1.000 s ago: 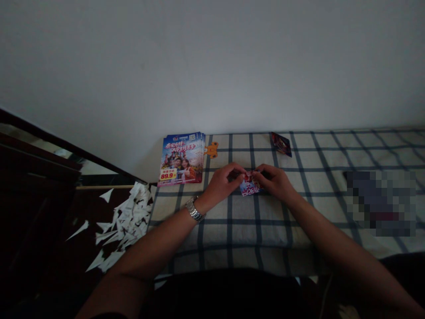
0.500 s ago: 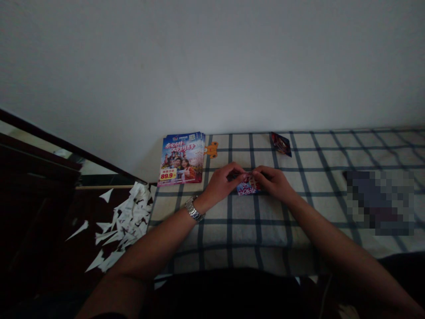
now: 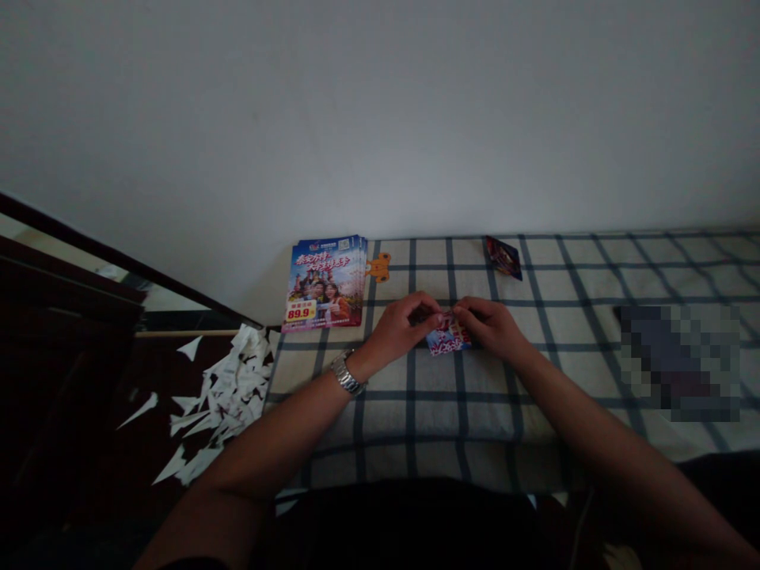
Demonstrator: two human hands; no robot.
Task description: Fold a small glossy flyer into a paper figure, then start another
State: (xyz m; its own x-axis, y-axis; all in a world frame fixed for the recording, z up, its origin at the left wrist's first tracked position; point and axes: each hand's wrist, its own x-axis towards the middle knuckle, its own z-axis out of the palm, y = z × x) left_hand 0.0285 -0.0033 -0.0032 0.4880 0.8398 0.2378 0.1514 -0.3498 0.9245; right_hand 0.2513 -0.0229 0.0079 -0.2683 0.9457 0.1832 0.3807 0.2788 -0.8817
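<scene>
Plain white wall (image 3: 380, 119); checked bedcover (image 3: 594, 273); dark furniture (image 3: 59, 332) left; dim light.

Place: a dimly lit bedroom in a home.
Bed: a mattress in a white sheet with dark blue checks (image 3: 564, 356), set against a plain white wall (image 3: 380, 119).
Furniture: a dark wooden piece (image 3: 59, 317) stands left of the bed.
Clutter: a stack of colourful printed flyers (image 3: 325, 283) lies on the bed, and white triangular paper scraps (image 3: 226, 396) lie beside it.

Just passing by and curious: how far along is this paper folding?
Looks done: one dark folded piece lies by the wall, and white paper scraps are heaped at the left. In hand: the left hand and right hand both pinch a small colourful paper on the checked cloth. Left, probably: the stack of flyers at the back left.
</scene>
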